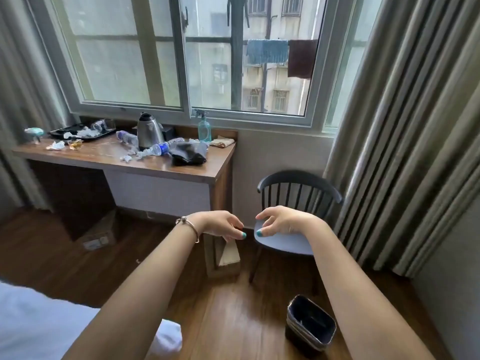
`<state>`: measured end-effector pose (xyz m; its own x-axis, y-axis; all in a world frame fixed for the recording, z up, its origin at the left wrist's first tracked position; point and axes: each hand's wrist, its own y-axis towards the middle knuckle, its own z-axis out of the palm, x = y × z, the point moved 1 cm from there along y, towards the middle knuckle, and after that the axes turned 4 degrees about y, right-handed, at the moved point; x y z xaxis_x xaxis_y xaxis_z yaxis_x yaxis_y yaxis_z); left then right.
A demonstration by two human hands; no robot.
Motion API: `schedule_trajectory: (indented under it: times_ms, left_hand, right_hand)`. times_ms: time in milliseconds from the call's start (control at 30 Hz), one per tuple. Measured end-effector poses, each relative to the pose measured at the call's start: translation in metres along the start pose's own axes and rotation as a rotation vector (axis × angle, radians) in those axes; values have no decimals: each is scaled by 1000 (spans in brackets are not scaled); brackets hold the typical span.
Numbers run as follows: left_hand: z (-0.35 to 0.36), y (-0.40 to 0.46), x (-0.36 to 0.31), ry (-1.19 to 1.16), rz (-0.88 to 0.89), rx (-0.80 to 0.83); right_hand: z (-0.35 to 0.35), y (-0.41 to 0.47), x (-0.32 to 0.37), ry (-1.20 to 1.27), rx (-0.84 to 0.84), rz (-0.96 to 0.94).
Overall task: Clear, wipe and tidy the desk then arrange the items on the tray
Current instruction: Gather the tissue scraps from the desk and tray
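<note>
A wooden desk (104,154) stands under the window, some way ahead of me. On it lie a black tray (102,134) with crumpled tissues, a steel kettle (149,131), plastic bottles (158,149), a black bag (188,154), a green spray bottle (204,129), a folded cloth (222,142) and tissue scraps (55,145). My left hand (220,226) and my right hand (279,220) hang in the air in front of me, fingers loosely curled downward, holding nothing, well short of the desk.
A dark spindle-back chair (298,193) with a pale seat stands right of the desk. A black waste bin (310,323) sits on the wood floor at lower right. Curtains (402,126) hang at right, a white bed (39,326) at lower left, a cardboard box (100,235) under the desk.
</note>
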<state>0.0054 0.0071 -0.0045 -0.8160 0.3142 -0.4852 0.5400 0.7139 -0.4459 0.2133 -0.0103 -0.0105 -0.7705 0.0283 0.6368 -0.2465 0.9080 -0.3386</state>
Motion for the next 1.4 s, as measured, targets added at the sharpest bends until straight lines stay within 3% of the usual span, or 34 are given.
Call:
schedule_trajectory:
  times_ms: [200, 433, 767, 1033, 1200, 1400]
  left_hand:
    - [-45, 55, 47, 21, -61, -61]
    - [-134, 131, 87, -91, -94, -168]
    - [-226, 174, 159, -184, -181, -428]
    - [-290, 199, 245, -209, -224, -522]
    - [-334, 233, 301, -200, -181, -509]
    - [-397, 287, 363, -285, -51, -606]
  right_hand:
    - [-15, 94, 4, -37, 98, -19]
    - [-69, 224, 4, 73, 76, -103]
    - [-125, 365, 44, 42, 167, -206]
    - [-155, 466, 86, 66, 274, -123]
    - [-161, 541, 111, 108, 185, -119]
    - [-164, 621, 140, 188, 49, -125]
